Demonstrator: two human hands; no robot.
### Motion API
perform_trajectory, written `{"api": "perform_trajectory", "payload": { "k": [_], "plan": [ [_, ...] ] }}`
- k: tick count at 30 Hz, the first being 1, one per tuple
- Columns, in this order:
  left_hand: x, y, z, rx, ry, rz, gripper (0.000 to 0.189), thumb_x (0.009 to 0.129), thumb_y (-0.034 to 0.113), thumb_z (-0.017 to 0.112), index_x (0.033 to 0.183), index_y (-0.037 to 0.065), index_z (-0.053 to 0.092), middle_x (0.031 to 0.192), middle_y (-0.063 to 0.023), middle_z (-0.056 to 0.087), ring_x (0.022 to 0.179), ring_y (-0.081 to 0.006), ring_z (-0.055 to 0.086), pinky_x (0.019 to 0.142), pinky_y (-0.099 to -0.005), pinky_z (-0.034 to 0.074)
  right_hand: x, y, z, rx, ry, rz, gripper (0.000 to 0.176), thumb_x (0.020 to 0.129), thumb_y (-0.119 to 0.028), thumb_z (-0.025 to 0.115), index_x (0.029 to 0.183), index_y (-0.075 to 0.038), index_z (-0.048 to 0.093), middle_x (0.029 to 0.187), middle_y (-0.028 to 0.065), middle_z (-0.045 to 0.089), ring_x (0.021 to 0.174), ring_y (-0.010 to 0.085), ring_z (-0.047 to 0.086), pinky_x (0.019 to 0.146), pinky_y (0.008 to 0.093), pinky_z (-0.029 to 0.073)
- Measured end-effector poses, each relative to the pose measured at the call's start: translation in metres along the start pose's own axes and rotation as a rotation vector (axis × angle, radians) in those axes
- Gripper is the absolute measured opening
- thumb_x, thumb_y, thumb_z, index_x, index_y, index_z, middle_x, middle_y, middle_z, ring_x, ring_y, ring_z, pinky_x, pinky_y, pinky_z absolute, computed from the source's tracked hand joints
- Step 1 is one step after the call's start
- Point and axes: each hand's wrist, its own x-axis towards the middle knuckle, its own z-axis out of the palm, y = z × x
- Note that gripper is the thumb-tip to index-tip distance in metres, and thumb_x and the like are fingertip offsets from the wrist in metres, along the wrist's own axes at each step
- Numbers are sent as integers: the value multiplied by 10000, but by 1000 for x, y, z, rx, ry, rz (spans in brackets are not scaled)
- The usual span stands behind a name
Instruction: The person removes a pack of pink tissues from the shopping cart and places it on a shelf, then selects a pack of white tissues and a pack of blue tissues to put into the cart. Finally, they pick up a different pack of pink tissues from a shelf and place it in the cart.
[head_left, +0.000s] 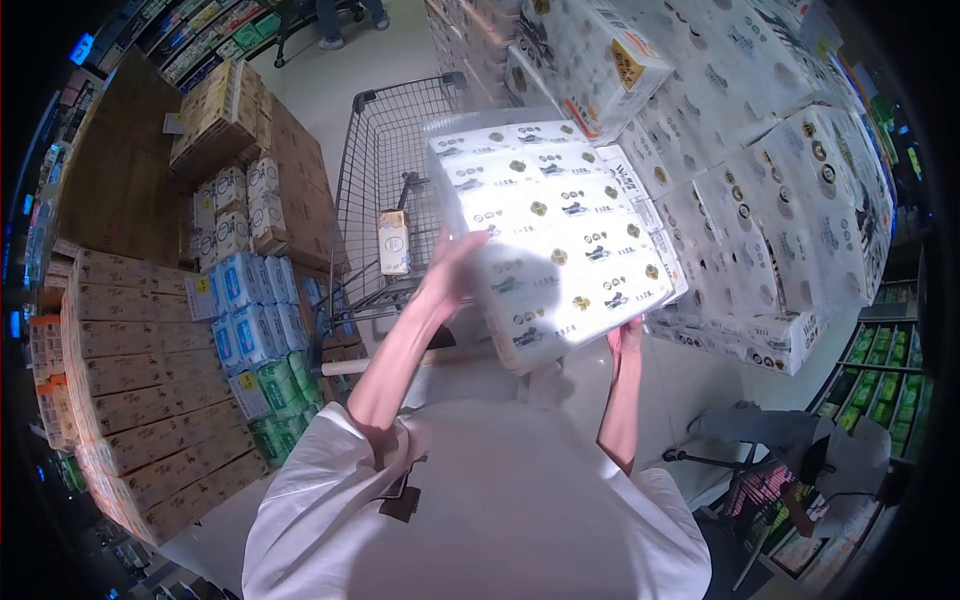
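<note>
Between both hands is a big white plastic-wrapped pack of paper tissue (560, 235), printed with small gold and dark marks and tilted in front of my chest. My left hand (455, 265) presses on its left side, the fingertips partly on the upper face. At the lower right corner my right hand (627, 338) grips the pack from below, and some of its fingers are hidden. Just beyond my left hand stands a wire shopping cart (362, 150). Inside it lies one small beige and white package (395, 242).
Stacked white tissue packs (730, 190) rise on the right, close to the held pack. Cartons (150, 370) and blue packs (250, 290) with green packs (285, 390) fill the left. A person with a cart (760, 490) is at lower right; another person's legs (330, 20) show at the top.
</note>
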Motion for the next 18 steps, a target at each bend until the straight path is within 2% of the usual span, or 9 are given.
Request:
{"api": "perform_trajectory", "payload": {
  "k": [2,4,5,7,11,14,15,18],
  "plan": [
    [-6,7,-24,-32,17,23,802,935,240,653,1556,-4,209,1464,-194,474,1337,-311,517,1083,-479,479,-1,1,17,-66,-5,9,1251,612,-451,970,1552,-29,261,1520,128,430,1405,309,441,1179,495,406],
    [0,6,-55,-111,1,-36,758,951,318,622,1538,-14,275,1461,-190,499,1331,-280,532,1073,-459,481,9,4,49,-148,8,8,1277,595,-467,974,1550,-27,249,1517,127,430,1392,301,459,1172,480,419],
    [3,6,-66,-149,22,-59,747,956,338,612,1533,-13,293,1457,-189,507,1324,-272,540,1067,-450,485,14,4,65,-157,18,13,1281,600,-363,996,1551,-21,209,1482,156,433,1377,299,468,1164,483,419],
    [10,4,-91,-148,56,-84,722,975,431,545,1520,3,343,1444,-185,532,1303,-263,562,1051,-422,491,24,5,88,-322,-30,-3,1165,678,-345,962,1551,-32,256,1445,133,481,1344,261,493,1124,413,423],
    [22,-9,-135,-238,116,-135,618,942,445,540,1388,20,505,1223,-136,651,1034,-239,680,889,-409,575,32,7,136,-729,-134,21,922,810,-322,871,1521,-28,364,1385,120,555,1285,215,531,1086,365,419],
    [36,-23,-168,-116,117,-179,754,946,557,496,1474,22,444,1347,-169,603,1209,-270,607,1007,-430,509,33,28,142,-872,-91,100,813,851,-311,831,1491,-22,420,1354,120,590,1247,210,564,1082,365,426],
    [40,-27,-175,-66,128,-194,787,930,609,467,1454,23,473,1328,-167,611,1178,-277,609,978,-438,515,31,29,155,-871,-121,113,762,874,-308,807,1480,-17,446,1328,121,610,1231,211,579,1067,358,436],
    [60,-50,-205,-145,214,-266,765,934,596,442,1430,17,497,1308,-157,617,1170,-278,608,966,-454,517,42,45,152,-973,-131,164,688,926,-352,759,1462,-29,473,1245,100,653,1129,169,615,962,330,504]
  ]
}}
